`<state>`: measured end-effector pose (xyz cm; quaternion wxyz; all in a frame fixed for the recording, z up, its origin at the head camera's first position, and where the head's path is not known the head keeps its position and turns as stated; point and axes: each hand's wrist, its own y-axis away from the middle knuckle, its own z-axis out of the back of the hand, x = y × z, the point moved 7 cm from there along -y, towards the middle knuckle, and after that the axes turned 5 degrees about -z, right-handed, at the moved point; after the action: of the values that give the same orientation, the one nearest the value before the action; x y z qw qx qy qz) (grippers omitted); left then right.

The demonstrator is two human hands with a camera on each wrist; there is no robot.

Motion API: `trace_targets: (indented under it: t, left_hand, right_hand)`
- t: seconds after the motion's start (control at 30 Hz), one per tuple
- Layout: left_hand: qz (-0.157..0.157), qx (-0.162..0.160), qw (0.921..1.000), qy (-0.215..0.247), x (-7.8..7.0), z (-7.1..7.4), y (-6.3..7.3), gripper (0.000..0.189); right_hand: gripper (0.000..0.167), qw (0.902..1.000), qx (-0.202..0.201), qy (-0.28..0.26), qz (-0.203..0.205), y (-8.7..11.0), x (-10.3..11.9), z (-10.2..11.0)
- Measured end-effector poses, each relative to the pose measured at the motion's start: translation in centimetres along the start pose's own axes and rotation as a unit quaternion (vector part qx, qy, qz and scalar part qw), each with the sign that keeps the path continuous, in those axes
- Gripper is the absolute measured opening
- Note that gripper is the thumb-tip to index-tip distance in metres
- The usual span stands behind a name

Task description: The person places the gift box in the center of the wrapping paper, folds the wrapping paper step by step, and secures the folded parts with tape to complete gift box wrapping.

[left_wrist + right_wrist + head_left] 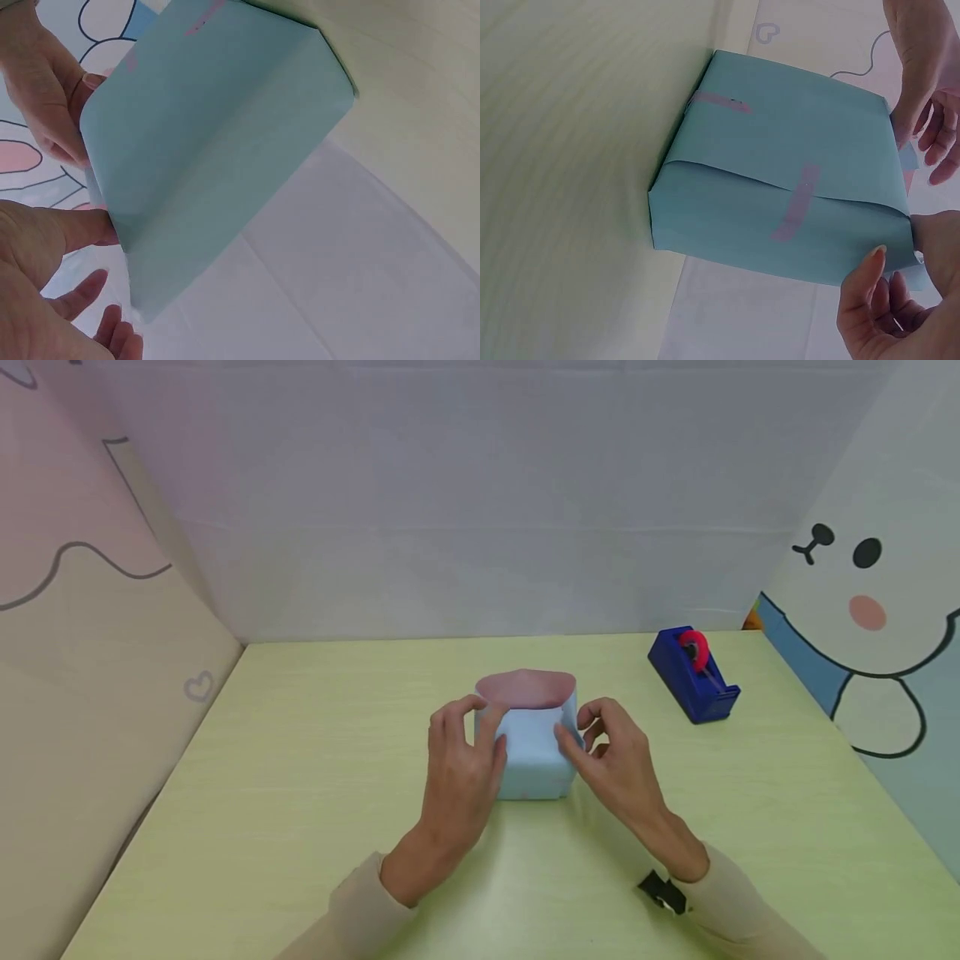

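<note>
A light blue paper bag (534, 752) with a pink inside stands on the table, its opening at the top. My left hand (461, 768) is at the left of the opening, index finger over the rim and thumb at the front face. In the left wrist view, other fingers of the left hand (37, 277) hang apart from the paper. With thumb and fingers, my right hand (618, 760) pinches the bag's right edge near the top. Pink tape strips (799, 202) cross seams on the paper bag (787, 135). Fingertips inside the opening are partly hidden.
A blue tape dispenser (693, 675) with a red roll stands at the back right of the pale table (337, 735). Behind the table hangs a plain light backdrop (480, 510). Side panels with cartoon drawings (877, 677) flank it. A black band (663, 892) sits by the right sleeve.
</note>
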<state>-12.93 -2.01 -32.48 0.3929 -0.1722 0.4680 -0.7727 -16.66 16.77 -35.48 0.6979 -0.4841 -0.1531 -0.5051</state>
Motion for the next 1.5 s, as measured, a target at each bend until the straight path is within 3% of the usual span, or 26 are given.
trace_targets:
  t: [0.13, 0.3, 0.57, 0.73, 1.0, 1.23, 1.5]
  left_hand:
    - [-0.037, 0.020, 0.9989, -0.020, -0.9, 0.0, 0.0, 0.032]
    - [-0.084, 0.034, 0.9959, -0.004, -1.9, -0.2, 0.2, 0.027]
    - [-0.129, 0.080, 0.9884, 0.002, -3.1, -1.1, 0.7, 0.024]
    - [-0.131, 0.114, 0.9848, -0.004, -3.2, -1.9, 1.1, 0.027]
    - [-0.129, 0.133, 0.9827, 0.004, -2.9, -2.1, 1.3, 0.026]
    - [-0.137, 0.133, 0.9816, -0.006, -2.9, -2.0, 1.3, 0.036]
    - [-0.140, 0.122, 0.9821, -0.031, -2.6, -2.3, 1.3, 0.035]
  right_hand:
    - [0.028, 1.0000, 0.002, 0.000, -0.003, 0.0, 0.0, 0.0]
    - [0.028, 1.0000, 0.000, 0.001, 0.001, 0.0, 0.0, 0.0]
    - [0.026, 0.9997, -0.009, 0.004, 0.022, 0.0, 0.2, 0.1]
    - [0.024, 0.9987, -0.016, 0.018, 0.044, 0.0, 0.4, 0.1]
    - [0.022, 0.9961, -0.025, 0.030, 0.079, 0.3, 1.0, 0.2]
    - [0.024, 0.9930, -0.042, 0.016, 0.110, 0.5, 1.4, 0.3]
    - [0.024, 0.9915, -0.033, 0.011, 0.126, 0.5, 1.6, 0.1]
